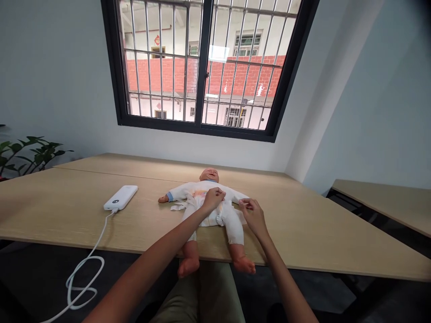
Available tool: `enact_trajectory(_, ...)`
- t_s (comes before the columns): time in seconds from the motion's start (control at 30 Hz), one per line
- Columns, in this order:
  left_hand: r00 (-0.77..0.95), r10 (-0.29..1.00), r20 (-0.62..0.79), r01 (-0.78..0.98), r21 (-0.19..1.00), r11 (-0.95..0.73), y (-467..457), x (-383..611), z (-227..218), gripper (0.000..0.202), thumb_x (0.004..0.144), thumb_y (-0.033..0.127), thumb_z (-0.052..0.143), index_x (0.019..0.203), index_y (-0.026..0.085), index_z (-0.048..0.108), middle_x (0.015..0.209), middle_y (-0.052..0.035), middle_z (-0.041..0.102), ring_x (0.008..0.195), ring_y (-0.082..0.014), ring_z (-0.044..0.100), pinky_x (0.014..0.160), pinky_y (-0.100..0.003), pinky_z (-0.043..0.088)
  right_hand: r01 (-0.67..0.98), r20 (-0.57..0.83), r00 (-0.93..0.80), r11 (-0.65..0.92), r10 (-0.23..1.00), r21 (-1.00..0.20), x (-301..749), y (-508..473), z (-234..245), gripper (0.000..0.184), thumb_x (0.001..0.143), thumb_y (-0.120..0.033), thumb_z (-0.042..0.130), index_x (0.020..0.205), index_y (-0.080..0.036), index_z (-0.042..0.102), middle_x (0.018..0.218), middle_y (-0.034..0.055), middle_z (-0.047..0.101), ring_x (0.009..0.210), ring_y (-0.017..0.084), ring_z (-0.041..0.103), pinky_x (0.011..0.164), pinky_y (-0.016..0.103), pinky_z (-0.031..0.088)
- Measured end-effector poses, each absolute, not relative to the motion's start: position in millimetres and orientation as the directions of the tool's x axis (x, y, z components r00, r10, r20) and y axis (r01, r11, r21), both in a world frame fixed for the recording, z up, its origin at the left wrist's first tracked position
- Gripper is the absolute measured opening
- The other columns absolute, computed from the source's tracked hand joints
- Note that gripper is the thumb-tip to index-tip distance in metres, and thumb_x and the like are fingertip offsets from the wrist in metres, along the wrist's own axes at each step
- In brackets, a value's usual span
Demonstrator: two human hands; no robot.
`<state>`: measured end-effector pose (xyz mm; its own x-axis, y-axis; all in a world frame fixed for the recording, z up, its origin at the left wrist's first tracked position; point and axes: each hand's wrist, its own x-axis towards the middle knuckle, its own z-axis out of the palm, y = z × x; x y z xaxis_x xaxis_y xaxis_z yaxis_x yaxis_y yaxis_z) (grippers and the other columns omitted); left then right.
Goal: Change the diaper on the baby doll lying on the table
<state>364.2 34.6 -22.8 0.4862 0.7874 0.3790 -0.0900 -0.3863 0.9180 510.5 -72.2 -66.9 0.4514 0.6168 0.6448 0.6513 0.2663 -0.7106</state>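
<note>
Doll: a baby doll (208,175) lies on its back in the middle of the tabletop (296,233), head toward the far edge, with both bare feet (188,265) hanging past the near edge.

Left hand: the left hand (213,199) sits over the doll's middle, fingers curled and bunched on the front of the white romper (191,190), apparently pinching the cloth.

Right hand: the right hand (253,216) is just beside the doll's other shoulder and sleeve, thumb and fingertips (243,204) drawn together in a pinch (whether any cloth lies between them is too small to tell).

Garment: the romper covers the doll's arms and legs, with a blue cuff on the sleeve farther from the hands and a loose white flap resting on the tabletop beside the doll's hip. A white diaper (219,219) shows at the hips, under the left hand.

Power bank: a white power bank (120,197) lies well to the doll's side, near the tabletop's left edge, its white cable (85,269) looping down over the near edge.

Around: a barred window (116,58) is set in the wall beyond the far edge, and a leafy green plant (28,152) stands past the left corner.
</note>
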Motion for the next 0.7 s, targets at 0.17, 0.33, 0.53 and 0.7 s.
enact_trajectory(0.17,0.496,0.77,0.401,-0.073,0.903,-0.423,31.1,361.4,-20.9,0.014,0.078,0.013,0.053,0.064,0.012,0.053,0.059,0.0004,0.053,0.059,-0.0109,0.052,0.062,-0.022,0.036,0.456,0.469,0.214,0.337,0.857,-0.824,496.8,-41.4,-43.6,0.059,0.07,-0.065,0.059,0.096,-0.013,0.067,0.1,0.0103,0.066,0.087,0.018,0.059,0.08,0.031,0.047)
enact_trajectory(0.33,0.504,0.751,0.427,-0.076,0.888,-0.454,29.5,353.7,-18.4,0.011,0.082,0.016,0.056,0.072,0.012,0.052,0.065,0.0001,0.054,0.063,-0.0118,0.053,0.063,-0.022,0.038,0.388,0.454,0.21,0.352,0.866,-0.852,490.6,-31.6,-36.8,0.054,0.067,-0.064,0.063,0.08,-0.012,0.06,0.077,0.0054,0.062,0.068,0.012,0.053,0.064,0.023,0.043)
enact_trajectory(0.53,0.462,0.587,0.665,0.175,0.58,-0.796,11.4,333.6,-13.3,0.005,0.084,0.016,0.06,0.088,0.014,0.058,0.093,-0.0069,0.064,0.094,-0.02,0.056,0.087,-0.032,0.042,0.37,0.488,0.561,0.325,0.669,-0.87,488.5,-40.3,-36.4,0.056,0.063,-0.065,0.063,0.08,-0.012,0.059,0.072,0.0072,0.062,0.06,0.014,0.055,0.056,0.024,0.041)
enact_trajectory(0.7,0.652,0.519,0.553,0.481,0.228,-0.847,-2.5,322.6,-17.7,0.025,0.093,0.037,0.055,0.106,0.018,0.066,0.117,-0.0072,0.064,0.118,-0.0268,0.049,0.11,-0.054,0.021,0.39,0.475,0.689,0.272,0.548,-0.879,486.9,-45.8,-34.3,0.042,0.068,-0.054,0.062,0.077,-0.014,0.06,0.075,0.008,0.065,0.064,0.018,0.063,0.063,0.027,0.046)
